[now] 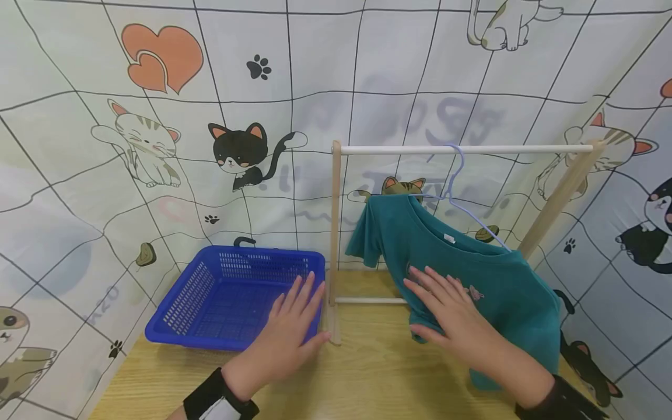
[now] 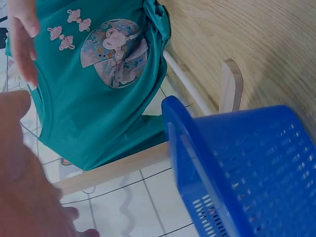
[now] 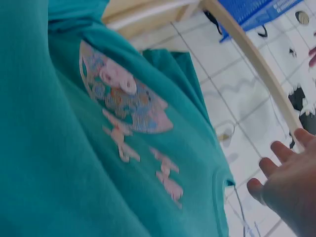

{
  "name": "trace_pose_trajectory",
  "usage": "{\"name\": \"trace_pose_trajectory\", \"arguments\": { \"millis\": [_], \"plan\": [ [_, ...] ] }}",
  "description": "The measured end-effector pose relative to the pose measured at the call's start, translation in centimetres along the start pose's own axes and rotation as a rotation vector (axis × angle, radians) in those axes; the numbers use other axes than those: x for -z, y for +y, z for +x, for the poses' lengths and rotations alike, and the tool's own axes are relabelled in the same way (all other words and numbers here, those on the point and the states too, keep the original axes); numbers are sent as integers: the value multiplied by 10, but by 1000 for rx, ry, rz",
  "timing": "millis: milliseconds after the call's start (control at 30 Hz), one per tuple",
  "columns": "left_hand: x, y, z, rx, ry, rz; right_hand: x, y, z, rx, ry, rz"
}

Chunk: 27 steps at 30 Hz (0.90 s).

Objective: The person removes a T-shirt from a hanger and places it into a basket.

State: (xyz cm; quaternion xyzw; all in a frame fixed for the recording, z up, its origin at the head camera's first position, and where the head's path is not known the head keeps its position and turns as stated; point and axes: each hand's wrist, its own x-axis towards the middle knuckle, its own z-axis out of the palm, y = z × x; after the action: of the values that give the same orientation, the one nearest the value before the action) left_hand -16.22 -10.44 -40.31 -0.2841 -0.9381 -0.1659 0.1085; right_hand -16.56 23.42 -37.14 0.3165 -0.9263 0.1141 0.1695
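Note:
A teal short-sleeved T-shirt (image 1: 472,291) with pink decorations hangs on a pale lilac hanger (image 1: 454,181), hooked over the white rail (image 1: 472,150) of a small wooden rack. My right hand (image 1: 454,309) is spread in front of the shirt, fingers straight; whether it touches the cloth I cannot tell. My left hand (image 1: 289,321) is spread in front of the right side of a blue plastic basket (image 1: 181,315), holding nothing. In the left wrist view the shirt's fan-shaped print (image 2: 116,52) shows clearly.
The rack's left post (image 1: 336,233) stands just right of the basket, and its right post (image 1: 559,201) leans outward. All this stands on a wooden tabletop (image 1: 367,373). Behind it hangs a white cat-patterned cloth (image 1: 315,58).

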Motion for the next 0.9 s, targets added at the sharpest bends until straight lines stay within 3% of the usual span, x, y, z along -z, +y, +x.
{"name": "trace_pose_trajectory", "arguments": {
  "millis": [167, 333, 533, 700, 900],
  "plan": [
    [-6, -2, 12, 39, 99, -181, 17, 3, 1, -20, 180, -48],
    [-15, -5, 23, 83, 156, -339, 32, 3, -4, -65, 380, -105],
    [-19, -12, 41, 135, 221, -505, 47, 8, -8, -189, 573, -165],
    [-21, -17, 57, 178, 225, -588, 57, 18, -17, -333, 615, -219],
    [-27, -20, 74, 206, 253, -630, 59, 25, -25, -461, 601, -229]
  ]
}}
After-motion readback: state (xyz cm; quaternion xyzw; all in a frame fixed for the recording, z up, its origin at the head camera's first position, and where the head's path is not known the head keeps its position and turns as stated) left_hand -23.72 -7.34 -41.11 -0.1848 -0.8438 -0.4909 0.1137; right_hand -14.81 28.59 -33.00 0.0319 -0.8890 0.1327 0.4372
